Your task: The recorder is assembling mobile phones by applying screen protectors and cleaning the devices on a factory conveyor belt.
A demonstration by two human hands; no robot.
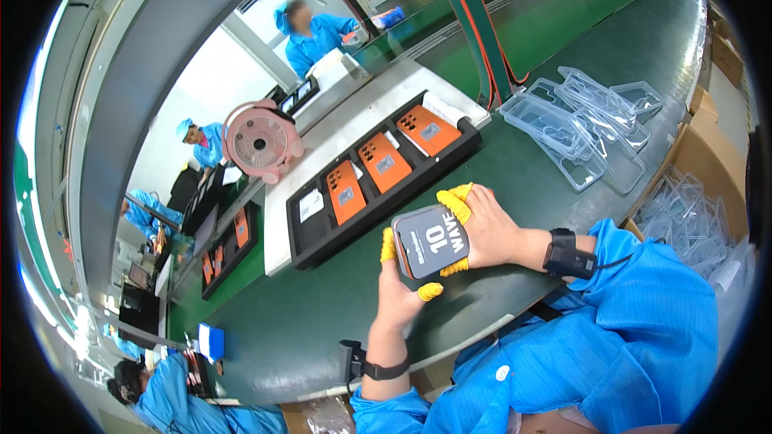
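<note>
A small dark grey case (432, 239) with rounded corners, white print and an orange strip along its edge is held above the green bench. My right hand (482, 229), with yellow finger cots on some fingertips, grips it from its right side. My left hand (400, 289) also wears yellow finger cots. Its fingers press the case's left edge, and its thumb lies just below the near edge. Beyond the hands is a black foam tray (386, 185), where several orange panels lie in cutouts beside white pieces.
Clear plastic trays (587, 120) are piled at the right, next to a green post (474, 28). A cardboard box (712, 141) of clear plastic stands at the far right. A pink fan (259, 143) stands at the left. Several people in blue work nearby.
</note>
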